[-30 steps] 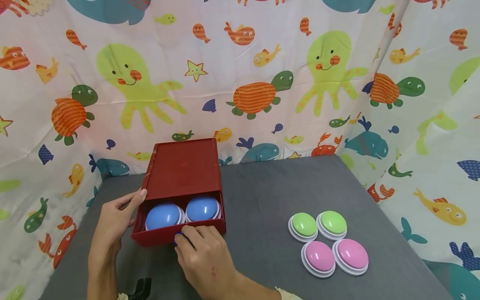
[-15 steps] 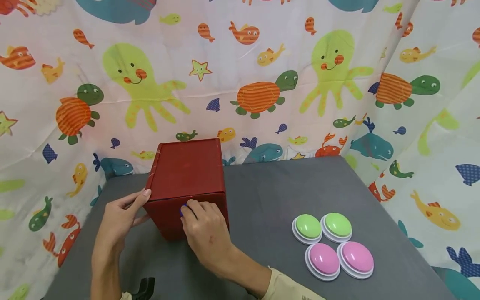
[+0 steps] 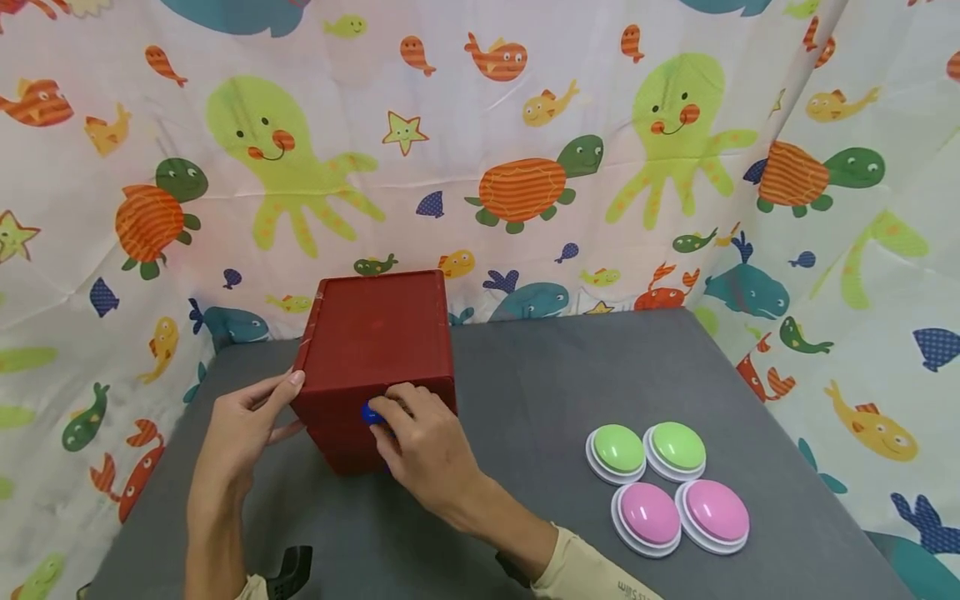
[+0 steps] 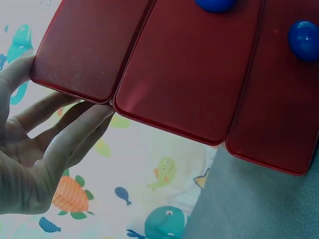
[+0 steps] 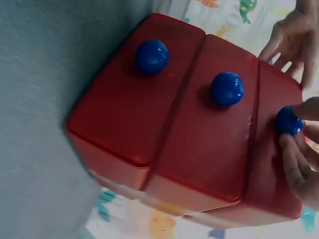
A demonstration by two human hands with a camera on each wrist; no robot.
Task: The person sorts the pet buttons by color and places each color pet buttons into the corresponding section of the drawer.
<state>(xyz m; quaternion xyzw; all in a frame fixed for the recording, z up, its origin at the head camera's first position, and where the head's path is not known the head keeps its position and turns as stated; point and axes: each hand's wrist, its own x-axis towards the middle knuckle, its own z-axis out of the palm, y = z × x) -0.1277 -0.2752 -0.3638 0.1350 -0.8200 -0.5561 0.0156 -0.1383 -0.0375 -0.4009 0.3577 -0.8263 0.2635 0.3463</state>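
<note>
Since my right grip [image 3: 435,450] pinches the top knob [image 3: 371,413] on the red box [image 3: 378,329] while my left grip [image 3: 243,425] just touches it straight-fingered, yanking could totally tip it.

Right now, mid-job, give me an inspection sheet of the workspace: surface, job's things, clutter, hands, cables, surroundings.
Surface: dark grey tabletop.
Job's things: red drawer box; three drawer fronts look closed, each with a blue knob.
Clutter: two green domes and two pink domes on white bases, right of the box.
Left hand: touches the box's left side near the top front corner.
Right hand: pinches the top knob.
Cables: nothing seen.
Surroundings: white sea-animal curtain behind and at both sides.
</note>
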